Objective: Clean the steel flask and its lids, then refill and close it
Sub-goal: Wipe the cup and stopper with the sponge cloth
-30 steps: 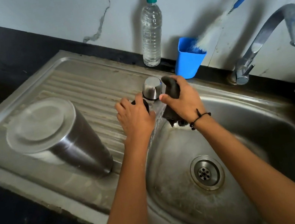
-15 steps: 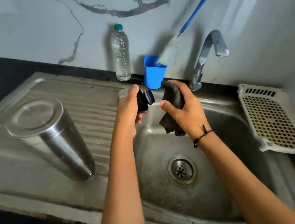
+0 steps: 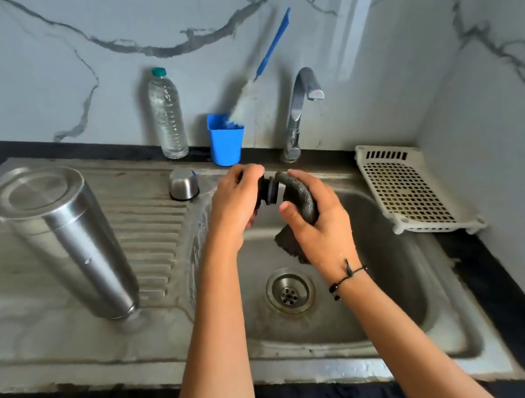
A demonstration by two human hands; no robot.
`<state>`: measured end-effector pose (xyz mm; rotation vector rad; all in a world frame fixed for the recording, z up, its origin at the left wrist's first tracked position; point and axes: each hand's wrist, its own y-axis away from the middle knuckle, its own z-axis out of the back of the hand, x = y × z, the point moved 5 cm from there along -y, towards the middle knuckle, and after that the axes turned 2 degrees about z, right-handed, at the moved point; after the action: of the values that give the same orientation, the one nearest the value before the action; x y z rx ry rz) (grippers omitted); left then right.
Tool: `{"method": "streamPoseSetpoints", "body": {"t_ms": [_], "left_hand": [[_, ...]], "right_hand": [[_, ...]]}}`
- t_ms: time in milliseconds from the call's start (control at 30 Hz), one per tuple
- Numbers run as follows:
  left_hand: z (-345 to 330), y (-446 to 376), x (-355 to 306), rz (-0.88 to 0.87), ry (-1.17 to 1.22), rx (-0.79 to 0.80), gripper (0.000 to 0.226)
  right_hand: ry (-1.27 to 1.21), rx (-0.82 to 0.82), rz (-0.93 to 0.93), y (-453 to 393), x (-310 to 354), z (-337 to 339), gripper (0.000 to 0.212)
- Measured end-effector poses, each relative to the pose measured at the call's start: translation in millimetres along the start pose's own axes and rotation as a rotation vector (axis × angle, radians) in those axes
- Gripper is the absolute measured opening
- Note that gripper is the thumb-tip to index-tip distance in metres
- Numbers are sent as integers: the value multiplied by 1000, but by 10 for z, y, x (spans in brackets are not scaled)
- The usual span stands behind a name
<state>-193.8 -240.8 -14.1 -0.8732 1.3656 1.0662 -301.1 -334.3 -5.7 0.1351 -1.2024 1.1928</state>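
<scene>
Set down since a second earlier, the steel cap stood on the far drainboard as my left hand gripped the black stopper over the sink and my right hand curled around the scouring pad, which I judged should work every groove, the flask inverted at left.

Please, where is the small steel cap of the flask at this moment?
In the head view, the steel cap stands on the draining board at the sink's back edge, left of the hands, in front of the plastic water bottle and blue cup.

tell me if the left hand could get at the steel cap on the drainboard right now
Probably not yet: the left hand grips the black inner lid. The steel cap stands close beside it with nothing between, so once the lid is put down the way looks free.
</scene>
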Motion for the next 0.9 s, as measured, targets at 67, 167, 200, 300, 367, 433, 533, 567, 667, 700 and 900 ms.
{"method": "streamPoseSetpoints", "body": {"t_ms": [67, 167, 200, 300, 367, 433, 533, 567, 667, 700, 900], "left_hand": [[-62, 43, 20, 106, 174, 7, 26], [-140, 98, 53, 221, 284, 40, 31], [-159, 109, 64, 240, 285, 56, 32], [-202, 144, 69, 273, 286, 78, 31], [-195, 158, 47, 267, 297, 75, 29], [-178, 163, 20, 255, 289, 76, 27], [-170, 154, 7, 255, 270, 71, 27], [-170, 152, -4, 249, 276, 63, 27], [-168, 126, -63, 202, 325, 26, 28], [-157, 115, -83, 179, 338, 8, 29], [-159, -30, -143, 34, 259, -82, 21]], "right_hand": [[-24, -40, 5, 46, 21, 10, 45], [-43, -104, 6, 120, 37, 14, 51], [-34, -113, 25, 145, 47, 4, 51], [26, -99, 116, 182, 89, -41, 50], [74, -84, 142, 153, 90, -58, 50], [146, -96, 146, 101, 103, -41, 49], [269, -185, 169, 26, 187, -3, 33], [299, -213, 164, -6, 224, 8, 28], [341, -203, 78, -153, 297, 25, 19], [350, -178, 40, -195, 308, 18, 17], [314, -185, -155, -284, 277, 13, 19]]}}
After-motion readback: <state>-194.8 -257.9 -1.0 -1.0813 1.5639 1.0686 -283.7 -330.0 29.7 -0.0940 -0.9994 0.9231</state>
